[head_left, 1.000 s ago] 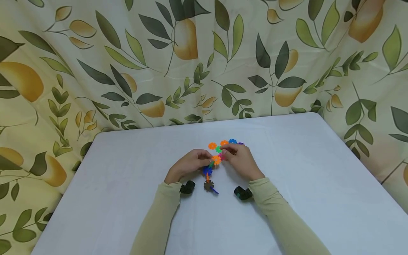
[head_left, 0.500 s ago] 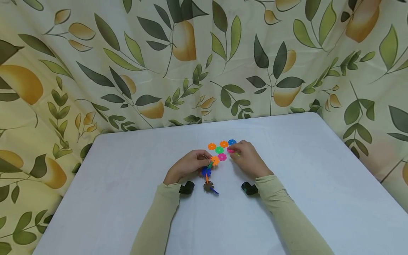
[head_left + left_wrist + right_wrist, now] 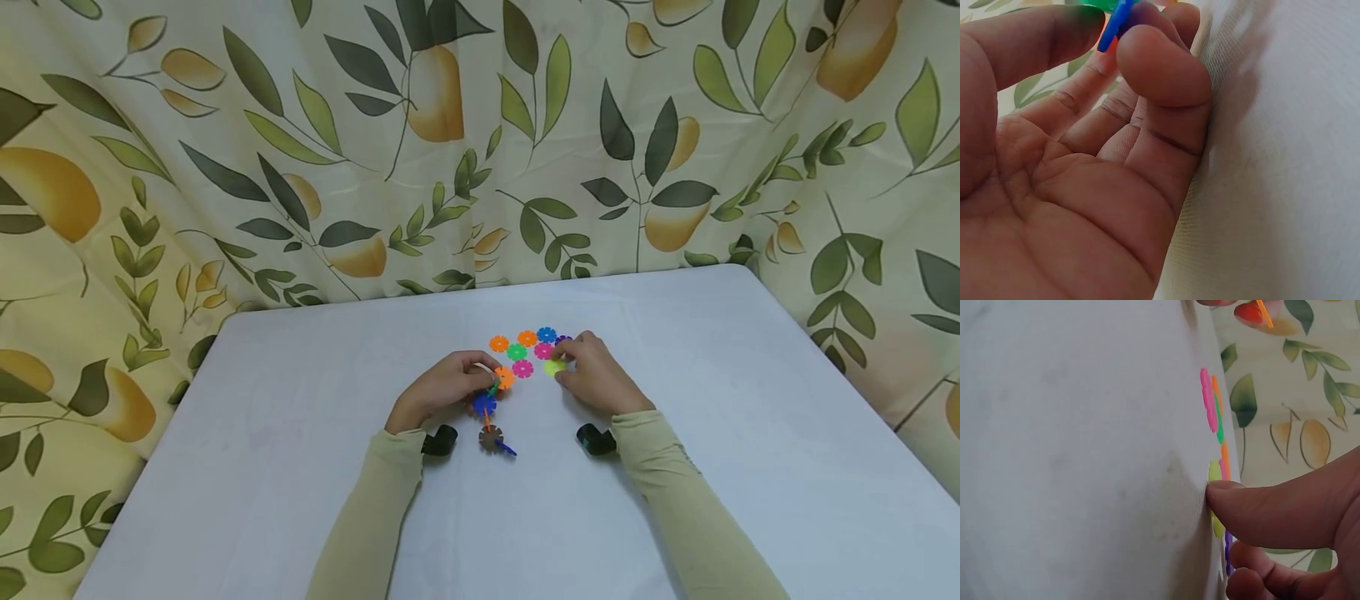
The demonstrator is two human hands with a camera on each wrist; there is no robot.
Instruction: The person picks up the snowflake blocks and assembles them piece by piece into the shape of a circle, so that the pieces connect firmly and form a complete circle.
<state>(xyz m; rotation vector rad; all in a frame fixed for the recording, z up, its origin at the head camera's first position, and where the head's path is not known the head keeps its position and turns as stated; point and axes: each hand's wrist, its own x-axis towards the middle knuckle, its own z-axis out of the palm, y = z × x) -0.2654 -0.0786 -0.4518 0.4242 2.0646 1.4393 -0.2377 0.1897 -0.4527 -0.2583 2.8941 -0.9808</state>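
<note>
Short of the far edge of the bench [image 3: 675,358], the left grip [image 3: 448,385] pinches the linked disc chain [image 3: 485,406]; the right grip [image 3: 602,375], narrowly parted, touches the yellow disc [image 3: 554,367], seemingly pinching it.

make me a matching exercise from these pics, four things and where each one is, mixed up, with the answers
Things
1. yellow-green notched plastic disc
2. brown notched plastic disc
3. sky-blue notched plastic disc
4. leaf-and-fruit patterned fabric curtain

Places
A. between a flat orange plastic disc and a purple plastic disc
B. hanging behind the table covered in white cloth
C. touched by the person's right grip
D. between an edge-on orange plastic piece and an edge-on dark blue plastic piece

Pairs
1-C, 2-D, 3-A, 4-B
</note>
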